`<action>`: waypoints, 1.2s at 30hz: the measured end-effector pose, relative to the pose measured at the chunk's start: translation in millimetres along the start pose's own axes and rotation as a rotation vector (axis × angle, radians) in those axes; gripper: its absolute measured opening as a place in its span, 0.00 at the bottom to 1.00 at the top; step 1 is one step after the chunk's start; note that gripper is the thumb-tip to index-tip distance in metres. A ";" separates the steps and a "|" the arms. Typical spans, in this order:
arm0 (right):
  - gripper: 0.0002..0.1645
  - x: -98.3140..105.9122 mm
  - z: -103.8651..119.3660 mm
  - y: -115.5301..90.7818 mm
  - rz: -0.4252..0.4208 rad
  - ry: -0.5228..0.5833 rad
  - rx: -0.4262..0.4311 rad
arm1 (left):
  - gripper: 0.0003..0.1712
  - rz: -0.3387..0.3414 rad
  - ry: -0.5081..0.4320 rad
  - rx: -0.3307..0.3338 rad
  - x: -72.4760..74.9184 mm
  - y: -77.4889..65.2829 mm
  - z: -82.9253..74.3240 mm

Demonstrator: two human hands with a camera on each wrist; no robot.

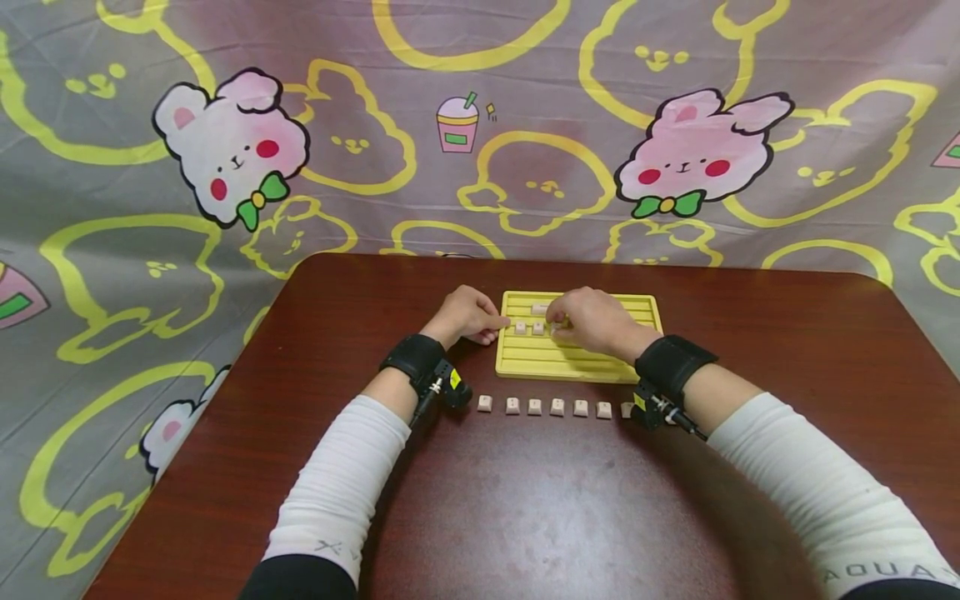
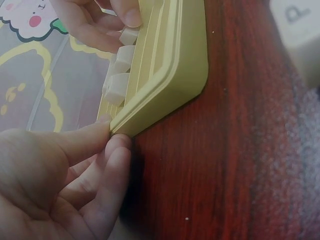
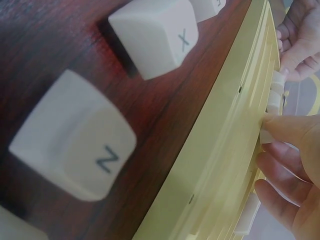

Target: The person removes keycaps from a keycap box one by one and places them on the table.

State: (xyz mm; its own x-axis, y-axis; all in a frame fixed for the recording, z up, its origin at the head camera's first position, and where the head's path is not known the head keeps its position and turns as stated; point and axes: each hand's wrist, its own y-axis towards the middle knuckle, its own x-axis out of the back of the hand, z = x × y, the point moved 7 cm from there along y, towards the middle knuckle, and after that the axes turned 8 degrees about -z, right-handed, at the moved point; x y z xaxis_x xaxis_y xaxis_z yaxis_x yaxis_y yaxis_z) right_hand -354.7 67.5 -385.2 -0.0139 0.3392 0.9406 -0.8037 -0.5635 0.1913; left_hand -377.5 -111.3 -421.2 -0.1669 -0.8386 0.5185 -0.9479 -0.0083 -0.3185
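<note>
Tray, yellow and ridged, is set flat on the brown table, ahead of the loose keycaps. Its left edge is pinched by the left hand: thumb on top at the rim, index fingertip against the side, other fingers curled in.

Right hand is held over the tray. One small white keycap is gripped between thumb and index finger, gap closed down to the cap's width; remaining fingers are bent and spread a little. Whether that cap is fully seated can't be told.

Two placed keycaps are stood upright in the same row, between the two hands. A wide keycap is lodged in a farther row, partly covered by the right hand; its full length can't be told.

Loose keycaps are lined up on the table along the tray's near side, well spaced, right end blocked by the right wrist camera. Some letters are readable close up, P and X included. Patterned cloth is hung behind.
</note>
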 end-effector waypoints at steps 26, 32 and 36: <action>0.09 4.5 3.7 -0.2 0.007 -0.019 0.012 | 0.10 0.002 0.002 -0.017 -0.6 1.7 0.5; 0.10 9.2 5.0 -3.1 0.016 -0.031 0.011 | 0.10 0.007 -0.005 -0.012 -0.7 0.9 0.7; 0.10 11.8 4.6 -5.3 0.015 -0.037 0.014 | 0.10 0.006 0.003 -0.012 -0.4 1.1 0.7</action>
State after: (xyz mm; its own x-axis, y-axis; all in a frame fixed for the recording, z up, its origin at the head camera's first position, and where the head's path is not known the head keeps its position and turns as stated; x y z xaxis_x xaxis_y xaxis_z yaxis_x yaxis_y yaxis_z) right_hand -347.8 71.0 -373.8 -0.0038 0.3029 0.9530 -0.7950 -0.5790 0.1809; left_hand -378.3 -111.3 -422.3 -0.1737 -0.8373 0.5185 -0.9499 0.0037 -0.3124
